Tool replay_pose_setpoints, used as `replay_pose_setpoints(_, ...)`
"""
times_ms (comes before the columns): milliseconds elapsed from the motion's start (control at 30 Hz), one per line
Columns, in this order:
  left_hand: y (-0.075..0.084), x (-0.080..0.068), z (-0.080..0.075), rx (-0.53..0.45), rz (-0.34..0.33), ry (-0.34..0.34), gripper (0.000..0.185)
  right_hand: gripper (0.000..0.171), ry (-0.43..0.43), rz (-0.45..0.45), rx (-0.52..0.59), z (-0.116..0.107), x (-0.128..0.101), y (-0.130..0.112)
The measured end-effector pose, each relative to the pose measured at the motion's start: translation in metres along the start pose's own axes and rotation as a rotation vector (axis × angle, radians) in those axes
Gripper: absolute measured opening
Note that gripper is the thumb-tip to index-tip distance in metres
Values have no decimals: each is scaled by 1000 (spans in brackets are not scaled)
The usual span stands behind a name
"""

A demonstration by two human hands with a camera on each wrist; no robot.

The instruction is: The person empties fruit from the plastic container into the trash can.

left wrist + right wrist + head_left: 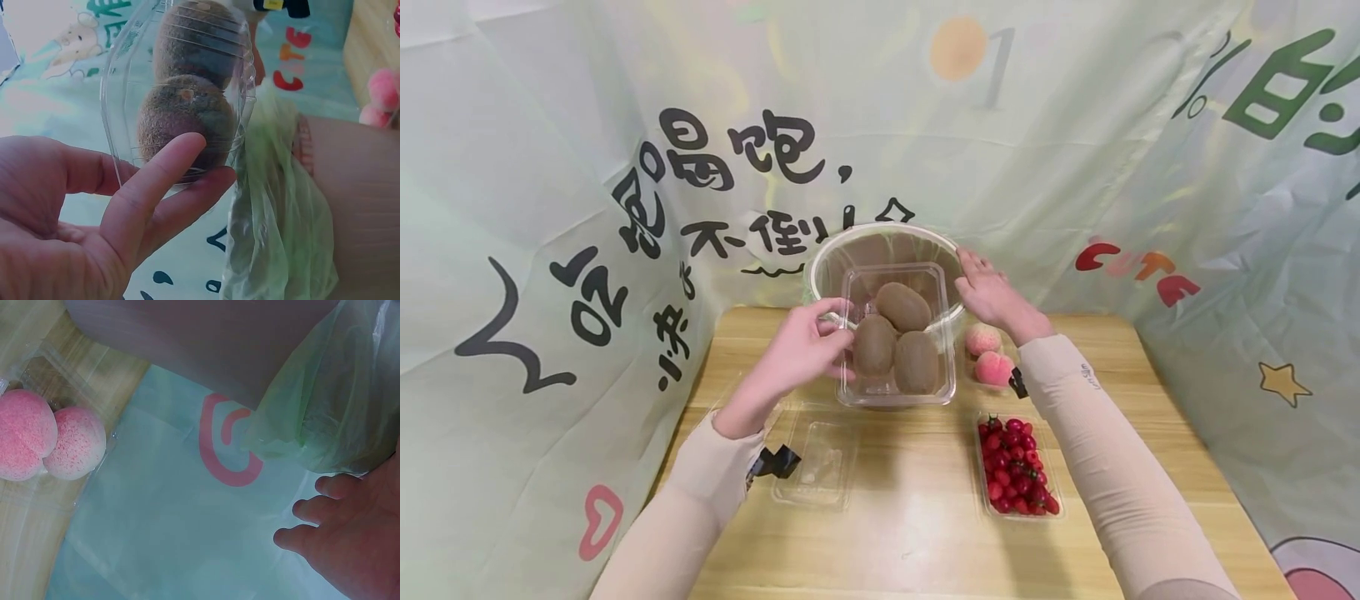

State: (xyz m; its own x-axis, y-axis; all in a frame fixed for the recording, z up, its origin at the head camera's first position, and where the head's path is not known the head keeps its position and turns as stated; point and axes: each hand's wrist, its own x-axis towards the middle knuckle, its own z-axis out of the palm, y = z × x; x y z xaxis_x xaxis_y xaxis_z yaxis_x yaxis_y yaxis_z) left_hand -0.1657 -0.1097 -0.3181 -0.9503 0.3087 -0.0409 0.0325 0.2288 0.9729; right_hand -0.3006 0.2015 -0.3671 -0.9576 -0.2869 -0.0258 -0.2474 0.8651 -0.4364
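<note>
1. Kiwifruit, three brown, fuzzy ovals, sat inside a clear, ribbed plastic box held up off the table, in front of the near side of a round, white-rimmed bin; whether the box touched the rim could not be told.

2. A person's left hand gripped the box by its left side, fingers pressed against the plastic close beside the fruit.

3. The right hand rested at the right side of the bin's rim, its fingers extended rather than curled, against a thin, pale green plastic bag that lined the bin and hung over its edge.

4. Two pink, speckled, round peaches lay in a clear plastic tray beside the bin, just below the right wrist.

5. Nearer the camera, small, glossy red fruits filled a clear rectangular tub beside the right sleeve, long and beige.

6. Another clear plastic container stood on the left part of the light wood-grain table, near the left wrist.

7. Pale green fabric sheeting, printed with black Chinese characters and the colourful word "CUTE," enclosed the scene.
</note>
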Motion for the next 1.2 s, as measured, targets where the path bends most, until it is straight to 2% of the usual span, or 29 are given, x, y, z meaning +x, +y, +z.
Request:
replay_pose_setpoints(267,-1,18,-7,23,-46,33,53,70,-1,6,2,1,-1,1)
replay_pose_setpoints(733,1,52,-18,-19,-32,107,54,70,4,12,-1,1,-3,-1)
replay_pose_setpoints(1067,10,71,-25,-20,29,192,52,70,9,5,0,0,-2,-1)
replay_pose_setpoints(1200,10,79,-25,25,75,237,54,70,1,5,-1,0,-1,-1)
